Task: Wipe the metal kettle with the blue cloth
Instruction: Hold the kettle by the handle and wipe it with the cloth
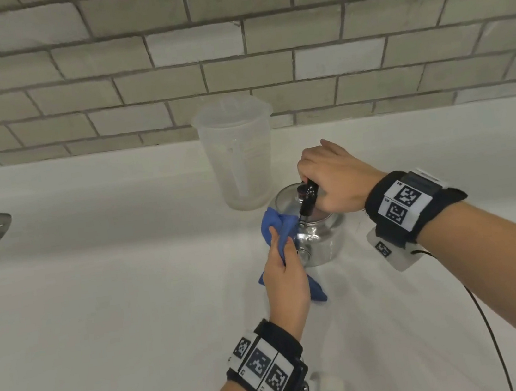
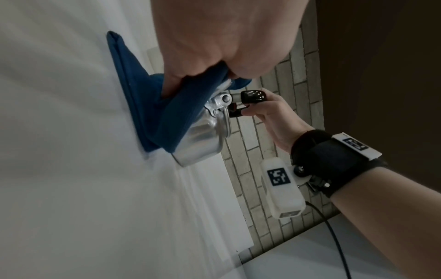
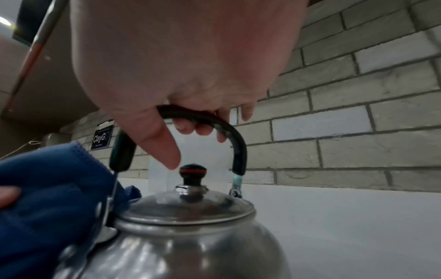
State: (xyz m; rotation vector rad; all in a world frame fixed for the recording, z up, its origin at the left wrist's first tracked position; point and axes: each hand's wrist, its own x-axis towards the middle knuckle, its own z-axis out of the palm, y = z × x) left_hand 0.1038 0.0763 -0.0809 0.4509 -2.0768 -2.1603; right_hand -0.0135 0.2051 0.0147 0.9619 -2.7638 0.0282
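Wiping is in progress. The kettle (image 1: 314,237) stands on the white counter (image 1: 117,314), just in front of a clear jug (image 1: 237,155). The right hand (image 1: 330,178) is wrapped around the black handle (image 3: 200,120), steadying the body. The left hand (image 1: 284,277) grips the cloth (image 2: 152,105) and presses it against the kettle's left side, near the handle bracket. Judgement: the lid (image 3: 188,207), front and right side show no cloth contact and likely remain to be wiped

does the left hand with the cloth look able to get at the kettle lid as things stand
Probably yes. The left hand already presses the blue cloth against the kettle beside the lid; only the right hand on the handle arches overhead.
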